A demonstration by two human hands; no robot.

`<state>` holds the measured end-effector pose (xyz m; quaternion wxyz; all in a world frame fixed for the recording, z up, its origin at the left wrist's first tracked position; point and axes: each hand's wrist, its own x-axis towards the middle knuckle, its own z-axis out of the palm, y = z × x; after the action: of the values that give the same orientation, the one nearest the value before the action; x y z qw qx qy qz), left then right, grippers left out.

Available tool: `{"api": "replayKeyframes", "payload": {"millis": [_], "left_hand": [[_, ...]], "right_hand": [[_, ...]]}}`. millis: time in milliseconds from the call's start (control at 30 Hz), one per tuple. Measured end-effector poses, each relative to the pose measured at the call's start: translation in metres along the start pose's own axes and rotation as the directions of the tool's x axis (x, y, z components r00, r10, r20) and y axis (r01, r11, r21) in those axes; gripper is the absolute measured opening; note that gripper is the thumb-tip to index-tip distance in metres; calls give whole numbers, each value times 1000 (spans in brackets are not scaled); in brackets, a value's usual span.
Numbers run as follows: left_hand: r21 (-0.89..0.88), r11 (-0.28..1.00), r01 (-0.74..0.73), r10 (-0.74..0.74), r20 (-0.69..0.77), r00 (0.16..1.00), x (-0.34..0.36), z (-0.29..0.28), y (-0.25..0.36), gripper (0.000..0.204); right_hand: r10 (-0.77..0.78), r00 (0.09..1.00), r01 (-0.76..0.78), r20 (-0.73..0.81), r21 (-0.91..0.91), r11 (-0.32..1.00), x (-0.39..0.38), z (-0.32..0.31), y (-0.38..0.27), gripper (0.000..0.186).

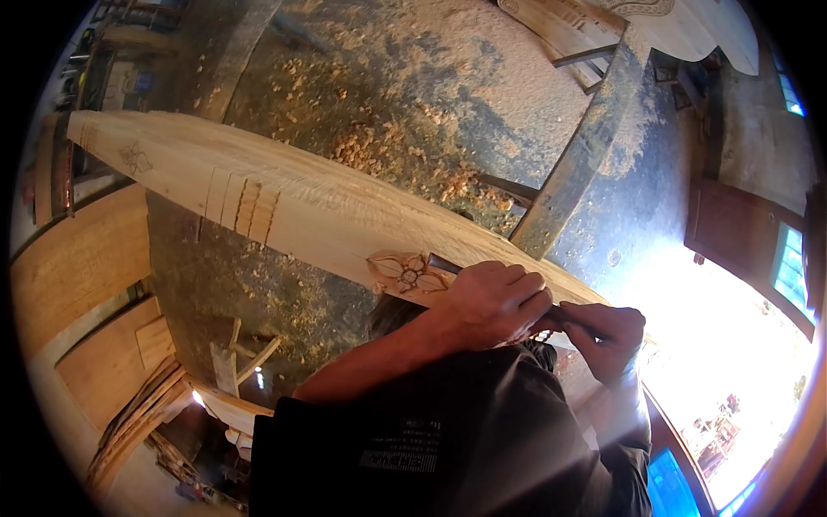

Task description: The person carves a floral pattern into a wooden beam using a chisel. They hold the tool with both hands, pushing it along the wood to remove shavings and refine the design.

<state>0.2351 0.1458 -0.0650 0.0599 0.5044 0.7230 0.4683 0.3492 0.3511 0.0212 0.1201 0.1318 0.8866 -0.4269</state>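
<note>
Across the view, sloping down to the right, lies a long pale wooden board [319, 246]. A carved flower [408, 273] with pointed petals stands out on its near face. My left hand [495, 302] is closed around the shaft of a carving chisel [444, 264], whose metal end meets the flower's right side. Behind it, my right hand [608, 339] grips the chisel's dark handle end. Further left, the board bears several wavy carved bands [251, 209] and a drawn flower outline [135, 158]. The cutting edge is too small to make out.
Wood shavings [379, 155] litter the dark floor beyond the board. A wooden beam [575, 164] runs out from under its right part. Another carved board [568, 26] rests at the far right. Stacked planks [138, 414] stand at the lower left; bright light enters from the right.
</note>
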Motion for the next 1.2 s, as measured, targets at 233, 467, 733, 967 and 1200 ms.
{"api": "replayKeyframes", "payload": {"millis": [233, 467, 733, 967, 1200], "left_hand": [[-16, 999, -45, 44, -15, 999, -1, 1, 2, 40], [-16, 999, -44, 43, -44, 998, 0, 3, 1, 27], [-13, 1000, 6, -7, -23, 1000, 2, 1, 0, 28], [11, 999, 45, -45, -7, 999, 3, 0, 1, 30], [-16, 998, 62, -63, -35, 997, 5, 0, 0, 39]], "right_hand": [[66, 998, -65, 20, -39, 997, -6, -5, -7, 28], [41, 999, -41, -13, -42, 998, -6, -3, -8, 30], [-40, 999, 40, -24, 2, 999, 4, -1, 0, 28], [-84, 996, 84, -12, -4, 996, 10, -1, 5, 28], [-75, 997, 75, -8, 4, 997, 14, -1, 9, 27]]}}
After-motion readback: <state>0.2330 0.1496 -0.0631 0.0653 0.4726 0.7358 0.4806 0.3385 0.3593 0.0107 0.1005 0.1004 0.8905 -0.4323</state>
